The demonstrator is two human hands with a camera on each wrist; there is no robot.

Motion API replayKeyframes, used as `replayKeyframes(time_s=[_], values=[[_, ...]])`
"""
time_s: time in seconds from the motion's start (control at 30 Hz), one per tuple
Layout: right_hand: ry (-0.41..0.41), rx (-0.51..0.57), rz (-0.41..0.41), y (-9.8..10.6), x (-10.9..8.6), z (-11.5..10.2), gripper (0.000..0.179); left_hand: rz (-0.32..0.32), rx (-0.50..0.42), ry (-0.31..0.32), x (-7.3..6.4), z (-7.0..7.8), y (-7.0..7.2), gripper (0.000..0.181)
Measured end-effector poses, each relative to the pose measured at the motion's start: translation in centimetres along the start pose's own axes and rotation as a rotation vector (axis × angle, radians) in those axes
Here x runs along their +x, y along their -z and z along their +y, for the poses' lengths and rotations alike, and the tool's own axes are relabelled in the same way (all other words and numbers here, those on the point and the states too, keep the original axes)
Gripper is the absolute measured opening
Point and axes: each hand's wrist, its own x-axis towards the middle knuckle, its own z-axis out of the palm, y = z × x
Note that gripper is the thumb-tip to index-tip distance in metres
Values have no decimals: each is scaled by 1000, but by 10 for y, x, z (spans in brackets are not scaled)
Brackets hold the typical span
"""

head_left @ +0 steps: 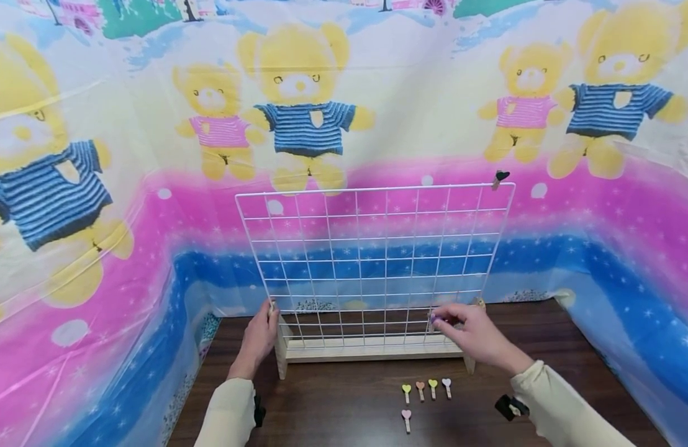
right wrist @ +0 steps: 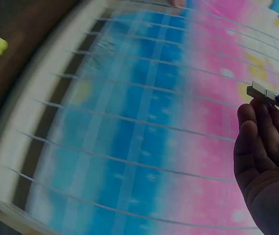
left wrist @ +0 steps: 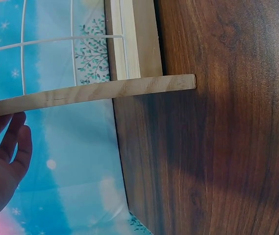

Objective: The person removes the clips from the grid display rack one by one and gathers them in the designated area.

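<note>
A white wire grid in a wooden stand (head_left: 377, 353) stands upright on the table. At its left end my left hand (head_left: 259, 336) grips the top of the wooden side post (left wrist: 105, 91); in the left wrist view the fingertips (left wrist: 17, 117) touch the post's outer face, and the thumb is hidden. In front of the grid's lower right part, my right hand (head_left: 480, 334) pinches a small wooden clothespin (right wrist: 261, 92) with a purple-blue decoration, mostly covered by the fingers. Another clothespin with a dark green heart (head_left: 502, 176) is clipped on the top wire near the right corner.
Several heart clothespins lie on the dark wooden table (head_left: 333, 410) before the stand: a row with yellow (head_left: 407, 390), orange (head_left: 420, 387), yellow (head_left: 433, 384) and white (head_left: 446, 383) hearts, and a pink one (head_left: 407, 415) nearer. A bear-printed cloth (head_left: 411, 124) hangs behind and beside the table.
</note>
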Motion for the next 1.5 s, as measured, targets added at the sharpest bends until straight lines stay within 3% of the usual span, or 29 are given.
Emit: replayKeyframes(time_s=[0.37, 0.7, 1.13, 1.5], values=[[-85, 34, -90, -75, -43, 59, 11, 1, -10, -8, -2, 0, 0, 43], [-160, 65, -139, -119, -74, 106, 6, -2, -1, 1, -1, 1, 0, 42], [-228, 189, -277, -151, -93, 121, 5, -12, -9, 12, 0, 1, -1, 42], [-239, 147, -245, -154, -89, 121, 9, -2, -11, 11, 0, 0, -2, 41]])
